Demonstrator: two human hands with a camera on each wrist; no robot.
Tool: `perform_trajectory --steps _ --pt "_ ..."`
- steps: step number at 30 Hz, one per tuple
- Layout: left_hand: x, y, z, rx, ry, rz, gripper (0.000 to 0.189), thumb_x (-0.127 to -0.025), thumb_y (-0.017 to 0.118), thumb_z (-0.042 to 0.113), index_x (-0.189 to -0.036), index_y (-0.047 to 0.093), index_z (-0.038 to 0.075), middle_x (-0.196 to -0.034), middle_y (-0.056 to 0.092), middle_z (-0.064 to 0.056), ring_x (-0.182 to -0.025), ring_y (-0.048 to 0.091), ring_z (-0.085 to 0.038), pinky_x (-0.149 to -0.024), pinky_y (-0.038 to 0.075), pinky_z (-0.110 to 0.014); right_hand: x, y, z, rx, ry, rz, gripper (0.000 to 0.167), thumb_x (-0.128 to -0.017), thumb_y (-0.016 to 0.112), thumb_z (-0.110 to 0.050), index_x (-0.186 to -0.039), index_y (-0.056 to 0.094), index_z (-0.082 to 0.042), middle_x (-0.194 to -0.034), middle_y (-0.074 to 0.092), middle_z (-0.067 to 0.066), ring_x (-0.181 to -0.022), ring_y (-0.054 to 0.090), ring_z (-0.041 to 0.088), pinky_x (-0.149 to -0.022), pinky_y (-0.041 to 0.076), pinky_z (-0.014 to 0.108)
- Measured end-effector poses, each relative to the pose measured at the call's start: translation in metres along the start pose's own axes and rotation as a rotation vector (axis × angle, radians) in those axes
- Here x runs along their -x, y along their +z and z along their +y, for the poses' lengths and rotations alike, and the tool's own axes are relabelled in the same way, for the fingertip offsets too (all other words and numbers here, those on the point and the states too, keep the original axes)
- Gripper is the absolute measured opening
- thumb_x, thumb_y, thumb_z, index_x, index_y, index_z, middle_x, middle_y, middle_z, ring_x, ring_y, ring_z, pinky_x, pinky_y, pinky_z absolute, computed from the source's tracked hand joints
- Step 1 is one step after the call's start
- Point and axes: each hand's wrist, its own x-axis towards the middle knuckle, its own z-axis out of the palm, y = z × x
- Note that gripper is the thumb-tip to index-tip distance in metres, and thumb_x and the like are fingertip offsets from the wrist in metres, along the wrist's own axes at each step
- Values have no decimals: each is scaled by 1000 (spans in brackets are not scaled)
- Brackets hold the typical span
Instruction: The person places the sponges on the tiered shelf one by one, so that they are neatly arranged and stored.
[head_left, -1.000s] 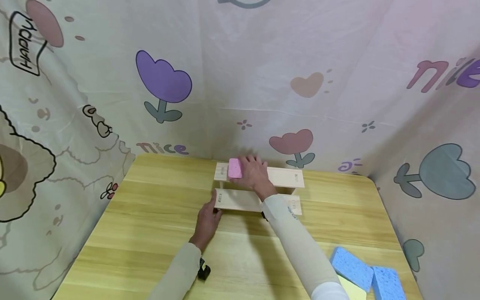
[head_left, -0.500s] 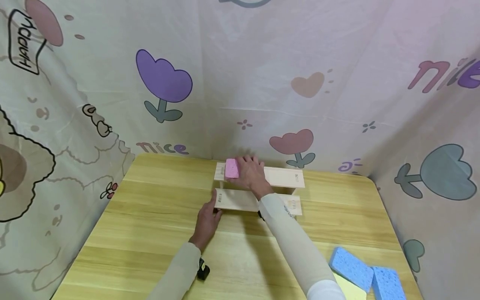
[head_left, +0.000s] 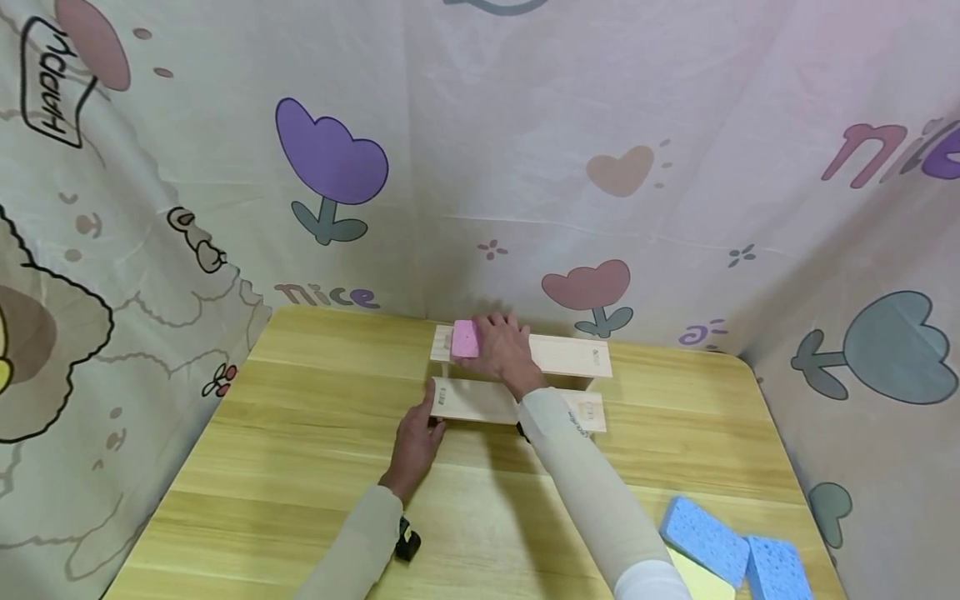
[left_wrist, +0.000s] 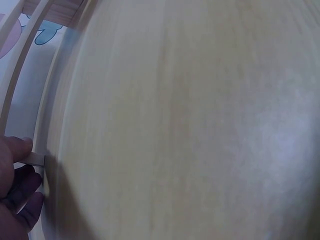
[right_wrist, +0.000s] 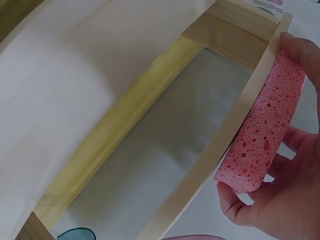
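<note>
A small two-tier wooden shelf stands at the back of the table. My left hand grips the shelf's front left end; in the left wrist view its thumb and fingers close around a wooden piece there. My right hand holds a pink sponge on the upper board, left of its middle. Seen from the right wrist, the porous sponge lies flat along the board's edge, fingers and thumb curled around it. Part of the lower board is hidden under my right forearm.
Two blue sponges and a yellow one lie at the front right of the wooden table. A printed cloth hangs right behind the table, with more cloth at both sides.
My right hand has slid the pink sponge slightly left along the upper board, then stayed put. My left hand keeps its place on the shelf.
</note>
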Motion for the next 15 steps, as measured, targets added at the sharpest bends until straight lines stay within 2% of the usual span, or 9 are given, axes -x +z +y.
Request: perform_trajectory --steps 7,15 --pt "0 0 0 6 12 2 82 -83 71 6 -151 25 11 -105 64 -19 -94 60 -28 -79 52 -40 1 1 1 -9 3 0 80 -73 67 -63 -136 47 -19 -132 53 6 -113 44 25 -88 39 42" --pt "0 0 -1 5 12 1 82 -84 70 5 -151 24 12 -106 63 -20 -96 60 -30 -82 52 -42 0 3 2 -14 -2 -3 81 -72 68 -63 -137 46 -21 -136 51 6 -119 43 27 -90 38 45"
